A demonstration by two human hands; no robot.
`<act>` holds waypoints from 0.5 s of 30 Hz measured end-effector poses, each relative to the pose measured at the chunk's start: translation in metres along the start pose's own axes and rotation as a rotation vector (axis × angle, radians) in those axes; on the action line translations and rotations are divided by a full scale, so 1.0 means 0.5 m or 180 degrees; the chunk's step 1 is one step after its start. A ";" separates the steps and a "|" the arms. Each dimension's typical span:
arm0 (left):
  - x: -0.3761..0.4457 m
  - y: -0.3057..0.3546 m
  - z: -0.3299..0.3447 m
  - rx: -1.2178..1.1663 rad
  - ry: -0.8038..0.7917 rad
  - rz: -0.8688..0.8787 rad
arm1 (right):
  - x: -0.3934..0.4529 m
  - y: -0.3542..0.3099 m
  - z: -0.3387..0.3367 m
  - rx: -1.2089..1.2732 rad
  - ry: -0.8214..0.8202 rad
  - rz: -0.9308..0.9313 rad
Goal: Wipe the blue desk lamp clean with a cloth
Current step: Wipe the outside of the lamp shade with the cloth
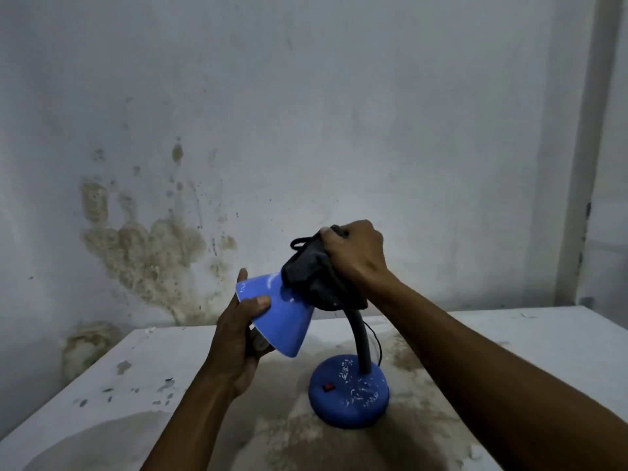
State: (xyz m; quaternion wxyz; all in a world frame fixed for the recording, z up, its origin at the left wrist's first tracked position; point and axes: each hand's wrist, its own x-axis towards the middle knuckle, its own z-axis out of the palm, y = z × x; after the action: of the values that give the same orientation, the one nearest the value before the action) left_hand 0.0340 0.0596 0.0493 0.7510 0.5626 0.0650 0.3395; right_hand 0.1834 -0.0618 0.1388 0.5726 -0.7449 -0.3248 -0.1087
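One blue desk lamp [285, 314] with a cone shade and a dark bendy neck, one dark grey cloth [312, 277], one red switch [328, 388] on its round base — two bare hands, left [238, 338] and right [353, 253] — one white stained counter [509, 334].

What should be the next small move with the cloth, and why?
Probably slide the dark cloth down the blue shade toward its rim. The right hand presses it on the shade's narrow top, the left hand holds the rim steady, and pale smears show below the cloth.

Left hand [238, 338] thumb-over grip, forearm raised; right hand [356, 253] fisted, arm extended.
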 end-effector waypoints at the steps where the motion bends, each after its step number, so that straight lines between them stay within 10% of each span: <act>1: 0.001 -0.002 0.004 -0.0004 0.0020 -0.0003 | -0.008 0.013 -0.007 0.0224 0.0127 0.0166; 15: -0.017 -0.010 0.030 0.0091 0.0204 0.0088 | -0.238 0.050 0.098 0.1521 0.1047 0.0071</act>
State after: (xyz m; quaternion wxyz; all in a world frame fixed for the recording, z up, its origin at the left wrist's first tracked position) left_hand 0.0366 0.0420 0.0479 0.7357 0.5629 0.0861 0.3666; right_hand 0.0973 -0.0625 0.0400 0.7780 -0.5647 -0.2357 -0.1421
